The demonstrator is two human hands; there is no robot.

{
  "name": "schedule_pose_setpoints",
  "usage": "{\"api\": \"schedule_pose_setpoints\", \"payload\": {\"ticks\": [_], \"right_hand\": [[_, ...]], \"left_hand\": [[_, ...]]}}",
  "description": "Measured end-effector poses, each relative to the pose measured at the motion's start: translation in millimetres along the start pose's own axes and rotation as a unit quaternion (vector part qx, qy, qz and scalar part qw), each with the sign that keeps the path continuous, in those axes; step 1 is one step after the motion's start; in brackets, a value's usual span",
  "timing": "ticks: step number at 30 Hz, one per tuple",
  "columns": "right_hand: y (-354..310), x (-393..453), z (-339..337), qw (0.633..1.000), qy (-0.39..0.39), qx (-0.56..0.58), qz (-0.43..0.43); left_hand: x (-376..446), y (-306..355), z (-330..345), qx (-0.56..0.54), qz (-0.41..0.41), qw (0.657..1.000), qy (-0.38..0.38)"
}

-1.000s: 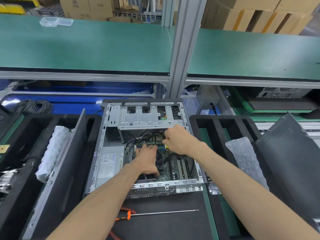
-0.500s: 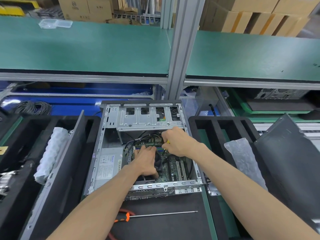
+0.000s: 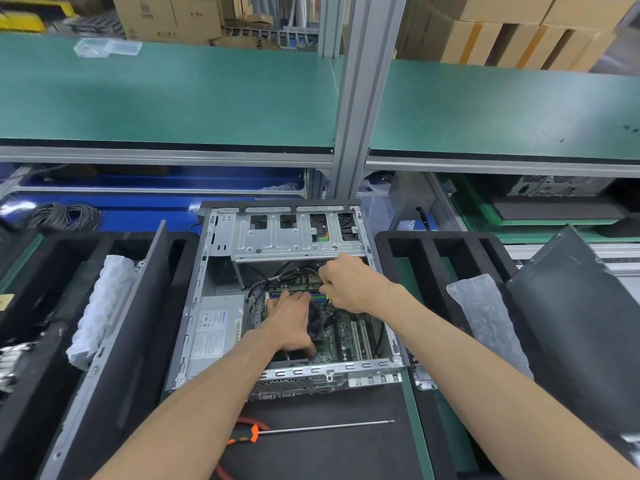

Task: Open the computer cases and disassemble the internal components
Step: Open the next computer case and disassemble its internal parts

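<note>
An open computer case (image 3: 332,367) lies flat on the black mat, with its drive cage (image 3: 294,237) at the far end. Inside are the green motherboard (image 3: 349,334), a grey power supply (image 3: 214,327) on the left and a dark CPU cooler (image 3: 317,323). My left hand (image 3: 289,320) lies over the cooler, fingers curled over its far edge and thumb along its near side. My right hand (image 3: 349,285) is curled just right of it above the board's far part. It grips a small tool, of which only a yellow bit (image 3: 327,296) shows.
A long-shaft screwdriver (image 3: 325,427) and red-handled pliers (image 3: 249,424) lie on the mat in front of the case. Black foam trays (image 3: 433,251) with bubble-wrapped parts (image 3: 100,306) flank it. A case side panel (image 3: 121,341) leans at left, another panel (image 3: 581,323) at right. A green shelf (image 3: 173,98) overhangs.
Both hands stay inside the case. My right hand has shifted slightly left toward my left hand; my left hand keeps its place on the cooler.
</note>
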State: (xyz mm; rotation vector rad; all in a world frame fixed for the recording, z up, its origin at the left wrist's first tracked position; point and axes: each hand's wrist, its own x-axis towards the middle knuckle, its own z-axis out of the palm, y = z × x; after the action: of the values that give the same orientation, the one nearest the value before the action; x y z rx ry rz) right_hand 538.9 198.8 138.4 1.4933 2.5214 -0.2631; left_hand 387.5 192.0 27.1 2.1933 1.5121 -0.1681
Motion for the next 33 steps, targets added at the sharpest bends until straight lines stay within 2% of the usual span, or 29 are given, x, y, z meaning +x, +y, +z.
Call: {"api": "schedule_pose_setpoints", "payload": {"ticks": [5, 9, 11, 18, 22, 25, 31, 33], "right_hand": [[3.5, 0.2, -1.7, 0.998, -0.006, 0.060, -0.028], [5.5, 3.6, -4.7, 0.996, -0.011, 0.056, 0.065], [2.9, 6.3, -3.1, 0.996, -0.020, 0.046, 0.067], [-6.7, 4.2, -9.2, 0.997, -0.027, 0.043, -0.060], [0.0, 2.0, -3.3, 0.998, 0.021, 0.052, 0.025], [-2.0, 4.1, -0.1, 0.997, 0.007, 0.040, 0.061], [-12.7, 1.3, -5.5, 0.998, -0.011, 0.030, -0.057], [-5.3, -0.3, -4.1, 0.997, -0.008, 0.047, -0.060]], "left_hand": [[-0.9, 0.3, -0.7, 0.000, 0.000, 1.000, -0.001], [-1.6, 0.7, -2.1, 0.003, -0.003, 1.000, -0.003], [-1.9, 1.3, -2.5, 0.005, -0.005, 1.000, -0.006], [-2.8, 2.5, -3.6, 0.012, 0.000, 1.000, -0.006], [-2.3, 0.7, -2.3, -0.005, 0.000, 1.000, -0.003], [-1.5, -0.4, -0.7, -0.003, -0.002, 1.000, -0.002], [-1.4, -0.7, 1.5, 0.004, 0.006, 1.000, 0.004], [-1.6, 0.2, 0.8, 0.013, 0.005, 1.000, 0.004]]}}
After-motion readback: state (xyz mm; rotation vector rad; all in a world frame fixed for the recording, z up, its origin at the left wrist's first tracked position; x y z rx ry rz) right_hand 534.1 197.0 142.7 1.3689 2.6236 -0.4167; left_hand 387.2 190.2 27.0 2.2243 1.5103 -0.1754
